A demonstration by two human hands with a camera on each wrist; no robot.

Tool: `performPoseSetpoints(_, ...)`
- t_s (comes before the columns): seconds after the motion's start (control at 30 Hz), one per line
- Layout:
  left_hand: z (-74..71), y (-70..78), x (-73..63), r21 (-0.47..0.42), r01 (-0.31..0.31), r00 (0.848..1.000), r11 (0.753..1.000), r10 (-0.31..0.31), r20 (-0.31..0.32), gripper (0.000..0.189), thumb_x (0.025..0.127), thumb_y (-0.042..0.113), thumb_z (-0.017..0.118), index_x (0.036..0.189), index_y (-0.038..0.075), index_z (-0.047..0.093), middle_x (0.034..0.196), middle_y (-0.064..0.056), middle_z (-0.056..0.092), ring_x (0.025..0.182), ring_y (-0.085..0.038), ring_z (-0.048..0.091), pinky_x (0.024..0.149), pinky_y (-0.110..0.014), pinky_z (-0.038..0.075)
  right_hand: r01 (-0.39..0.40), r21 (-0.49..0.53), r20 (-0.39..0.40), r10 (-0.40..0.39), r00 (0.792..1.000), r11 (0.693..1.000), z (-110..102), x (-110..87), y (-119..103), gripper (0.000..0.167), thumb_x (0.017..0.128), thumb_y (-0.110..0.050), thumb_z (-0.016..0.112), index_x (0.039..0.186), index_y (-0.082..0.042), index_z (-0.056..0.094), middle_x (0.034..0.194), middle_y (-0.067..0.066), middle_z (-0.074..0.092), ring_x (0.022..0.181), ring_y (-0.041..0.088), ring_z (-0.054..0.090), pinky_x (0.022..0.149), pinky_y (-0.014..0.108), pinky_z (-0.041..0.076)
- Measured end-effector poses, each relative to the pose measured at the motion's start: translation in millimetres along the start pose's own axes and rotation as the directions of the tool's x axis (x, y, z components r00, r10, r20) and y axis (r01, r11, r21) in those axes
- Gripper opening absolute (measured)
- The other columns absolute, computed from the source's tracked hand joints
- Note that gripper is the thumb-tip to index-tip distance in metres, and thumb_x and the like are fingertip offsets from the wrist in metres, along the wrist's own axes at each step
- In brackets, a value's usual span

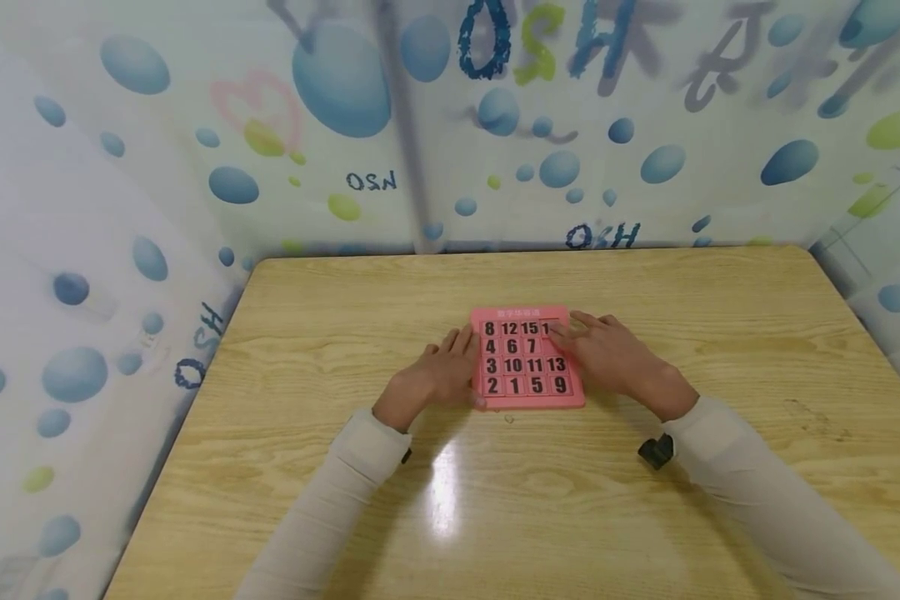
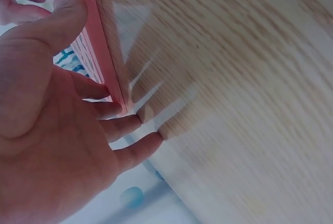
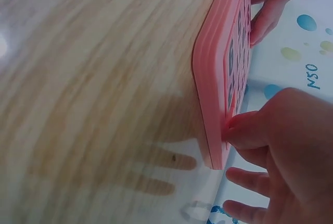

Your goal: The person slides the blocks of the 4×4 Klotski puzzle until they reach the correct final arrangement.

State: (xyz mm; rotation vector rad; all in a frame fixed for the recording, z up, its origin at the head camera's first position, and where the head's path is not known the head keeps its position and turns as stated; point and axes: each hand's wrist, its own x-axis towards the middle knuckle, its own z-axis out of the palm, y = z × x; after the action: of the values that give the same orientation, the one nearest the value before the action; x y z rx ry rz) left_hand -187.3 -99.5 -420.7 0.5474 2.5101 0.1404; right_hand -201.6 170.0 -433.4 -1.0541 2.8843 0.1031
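A pink sliding number puzzle (image 1: 523,356) lies flat on the wooden table, its black-numbered tiles facing up. My left hand (image 1: 448,371) rests along its left side. In the left wrist view, the left thumb (image 2: 70,13) touches the puzzle's edge while the fairly straight fingers reach past its far corner. My right hand (image 1: 617,357) lies over the upper right corner. There the right thumb (image 3: 248,130) presses on the face of the puzzle, with the other fingers extended beyond the edge. A top-row tile starting with 1 is partly covered by this hand.
The light wooden table (image 1: 292,350) extends around the puzzle on all sides. Behind it stands a pale wall covering (image 1: 435,150) with blue and green spots and lettering. A dark strap piece (image 1: 656,452) hangs under the right sleeve cuff.
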Motion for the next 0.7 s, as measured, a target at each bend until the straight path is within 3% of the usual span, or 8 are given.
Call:
performPoseSetpoints(0.2, 0.6, 1.1, -0.5, 0.007, 0.003, 1.0, 1.0, -0.002, -0.004, 0.109, 0.09, 0.054, 0.064, 0.159, 0.006, -0.005, 0.166, -0.011, -0.012, 0.154, -0.03, -0.004, 0.123, -0.05, 0.014, -0.029, 0.077, -0.001, 0.029, 1.0, 0.997, 3, -8.3, -6, 0.051, 0.099, -0.021, 0.062, 0.147, -0.01, 0.049, 0.149, 0.01, 0.05, 0.14, 0.043, 0.039, 0.104, 0.065, 0.039)
performPoseSetpoints(0.4, 1.3, 0.0, -0.3, 0.018, 0.014, 1.0, 1.0, -0.014, -0.002, 0.106, 0.091, 0.053, 0.062, 0.159, 0.006, -0.005, 0.166, -0.011, -0.011, 0.154, -0.03, -0.004, 0.123, -0.05, 0.014, 0.012, 0.069, -0.034, -0.01, 0.999, 0.998, 1, -13.5, -10, 0.047, 0.098, -0.018, 0.063, 0.143, -0.009, 0.055, 0.146, 0.011, 0.054, 0.136, 0.044, 0.044, 0.1, 0.065, 0.041)
performPoseSetpoints(0.7, 1.3, -0.2, -1.1, 0.007, 0.01, 1.0, 1.0, -0.01, 0.003, 0.106, 0.092, 0.052, 0.062, 0.159, 0.007, -0.006, 0.166, -0.011, -0.012, 0.154, -0.029, -0.005, 0.123, -0.049, 0.013, 0.023, 0.085, -0.015, -0.021, 1.0, 0.996, 0, -20.5, -13, 0.045, 0.099, -0.014, 0.06, 0.143, -0.008, 0.055, 0.146, 0.012, 0.053, 0.135, 0.044, 0.045, 0.1, 0.064, 0.042)
